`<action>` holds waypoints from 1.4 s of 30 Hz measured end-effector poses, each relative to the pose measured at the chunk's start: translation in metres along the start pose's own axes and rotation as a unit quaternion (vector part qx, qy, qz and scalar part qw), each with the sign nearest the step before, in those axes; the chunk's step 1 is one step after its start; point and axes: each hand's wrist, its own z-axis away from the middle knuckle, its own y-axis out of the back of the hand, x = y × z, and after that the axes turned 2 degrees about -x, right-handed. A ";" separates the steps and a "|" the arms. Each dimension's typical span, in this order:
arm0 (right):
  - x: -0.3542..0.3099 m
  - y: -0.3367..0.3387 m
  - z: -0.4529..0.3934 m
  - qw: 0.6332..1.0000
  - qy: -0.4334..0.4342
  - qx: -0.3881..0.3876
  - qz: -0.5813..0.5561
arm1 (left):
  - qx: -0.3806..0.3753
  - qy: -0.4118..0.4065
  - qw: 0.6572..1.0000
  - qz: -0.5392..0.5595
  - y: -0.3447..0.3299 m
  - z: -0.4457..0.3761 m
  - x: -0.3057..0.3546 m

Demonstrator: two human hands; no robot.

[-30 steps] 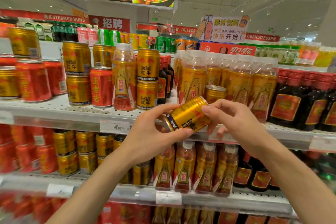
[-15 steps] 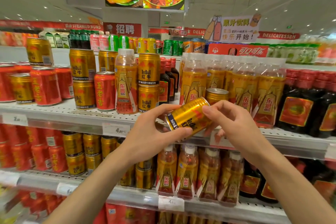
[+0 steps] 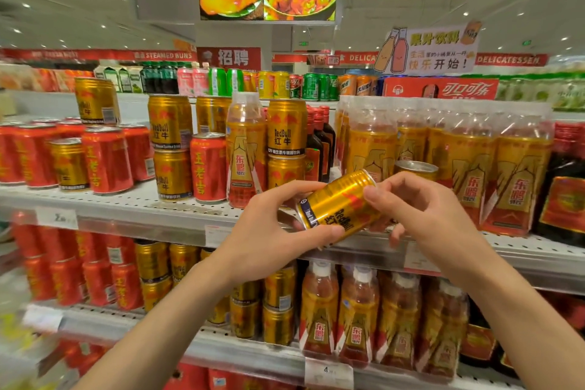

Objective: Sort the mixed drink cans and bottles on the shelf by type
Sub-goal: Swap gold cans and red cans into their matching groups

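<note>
A gold Red Bull can [image 3: 339, 206] lies tilted on its side in front of the upper shelf [image 3: 133, 199]. My left hand [image 3: 269, 231] grips its lower end and my right hand [image 3: 421, 215] pinches its upper end. On the shelf behind stand stacked gold cans [image 3: 286, 136], a red can [image 3: 208, 168], a lone gold-labelled bottle [image 3: 246, 152] and a row of the same bottles [image 3: 468, 161]. Another gold can [image 3: 418, 166] stands among those bottles, partly hidden by my right hand.
Red cans [image 3: 104, 161] mixed with a gold can [image 3: 68, 165] fill the shelf's left side. Dark red-capped bottles [image 3: 566, 184] stand at the far right. The lower shelf [image 3: 285, 355] holds red cans, gold cans and more bottles. Price tags line the shelf edges.
The view has shifted left and slightly down, so the shelves slid right in the frame. Both hands keep the same hold on the gold can; its tilt is nearly unchanged.
</note>
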 end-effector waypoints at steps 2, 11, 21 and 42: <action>-0.005 -0.014 -0.004 1.000 0.001 0.004 0.005 | -0.006 -0.007 1.000 0.004 0.013 0.001 -0.009; -0.040 -0.129 -0.045 0.999 -0.022 0.025 -0.009 | 0.004 -0.028 0.999 0.024 0.114 0.010 -0.072; -0.067 -0.207 -0.079 0.999 -0.032 0.023 0.038 | 0.019 -0.048 0.998 0.035 0.185 0.017 -0.112; -0.070 -0.164 -0.085 0.988 0.012 0.080 0.135 | 0.002 -0.113 0.991 -0.076 0.177 -0.012 -0.105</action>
